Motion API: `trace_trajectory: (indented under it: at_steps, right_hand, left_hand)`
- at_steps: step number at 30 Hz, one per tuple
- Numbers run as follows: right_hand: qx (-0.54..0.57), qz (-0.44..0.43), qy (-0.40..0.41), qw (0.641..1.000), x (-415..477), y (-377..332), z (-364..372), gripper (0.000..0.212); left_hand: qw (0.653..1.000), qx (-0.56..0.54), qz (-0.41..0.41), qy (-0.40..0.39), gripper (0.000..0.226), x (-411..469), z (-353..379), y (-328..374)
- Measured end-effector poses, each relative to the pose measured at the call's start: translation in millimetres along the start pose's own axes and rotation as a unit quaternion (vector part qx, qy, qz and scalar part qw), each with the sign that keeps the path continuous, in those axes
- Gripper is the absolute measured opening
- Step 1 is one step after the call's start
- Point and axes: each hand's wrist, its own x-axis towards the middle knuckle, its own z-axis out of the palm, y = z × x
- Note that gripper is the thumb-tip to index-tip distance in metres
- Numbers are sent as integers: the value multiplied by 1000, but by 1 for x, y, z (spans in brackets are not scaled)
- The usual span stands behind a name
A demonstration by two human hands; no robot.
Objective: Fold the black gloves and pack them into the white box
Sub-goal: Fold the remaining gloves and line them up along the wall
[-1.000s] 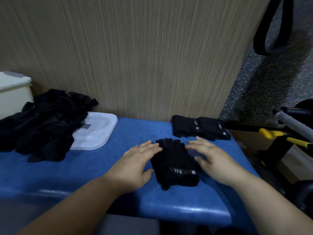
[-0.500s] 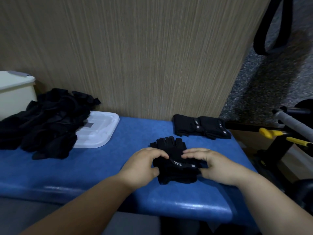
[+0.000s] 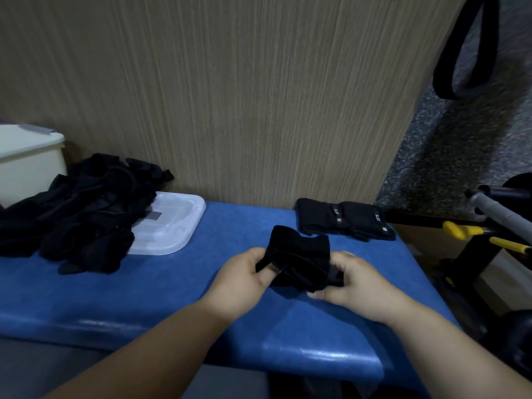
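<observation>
A pair of black gloves (image 3: 299, 259) is bunched up between both hands, just above the blue bench (image 3: 144, 286). My left hand (image 3: 243, 279) grips its left edge with curled fingers. My right hand (image 3: 355, 280) holds its right side, thumb on top. A folded pair of black gloves (image 3: 345, 220) lies at the bench's far right. A heap of loose black gloves (image 3: 74, 214) covers the far left. The white box (image 3: 26, 162) stands at the far left edge, partly behind that heap.
A clear white lid (image 3: 172, 223) lies flat on the bench beside the heap. A wood-grain wall panel (image 3: 230, 96) stands right behind the bench. Metal equipment with yellow handles (image 3: 475, 234) sits to the right, and a black strap (image 3: 466, 44) hangs above it.
The gloves lay flat under my open hands a second ago. Both hands have since curled round the pair, lifted its near end and rolled it up towards the wall.
</observation>
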Motion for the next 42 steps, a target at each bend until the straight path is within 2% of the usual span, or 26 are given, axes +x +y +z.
trace_trajectory:
  at_steps: [4,5,7,11,16,21,25,26,27,30,32,34,37,42]
  right_hand:
    - [62,21,12,998,3,0,2,9]
    - [84,36,10,996,3,-3,2,10]
    - [92,68,16,993,5,-5,5,27]
    - [32,110,44,992,10,-6,16,48]
    - [-111,167,77,977,9,-18,17,54]
    - [-217,158,113,957,6,-23,21,45]
    - [-190,117,164,961,5,-20,24,18]
    - [-186,100,168,963,4,-20,25,20]
    - [-178,82,164,967,4,-19,26,30]
    - [-173,1,116,978,6,-17,27,45]
    - [-174,-25,65,982,7,-16,28,46]
    - [-167,-9,16,986,7,-15,29,46]
    - [-188,18,-31,981,5,-14,28,48]
    - [-235,46,-48,970,7,-15,27,50]
  left_hand:
    - [1000,15,-10,3,25,-1,-2,4]
    - [1000,26,-12,7,31,-1,-2,4]
    - [999,42,-24,20,37,1,-2,2]
    - [998,49,-40,26,23,1,-3,5]
    - [997,55,-40,42,53,1,0,5]
    - [991,111,15,67,66,-7,5,5]
    - [960,233,135,78,49,-11,9,4]
    - [952,257,156,62,44,-12,9,4]
    - [945,276,171,43,42,-12,9,4]
    - [929,329,169,-17,69,-12,11,5]
    - [922,355,152,-44,64,-10,12,2]
    - [919,366,132,-70,53,-9,13,1]
    - [918,368,113,-96,52,-9,12,0]
    - [922,352,87,-135,52,-5,9,-3]
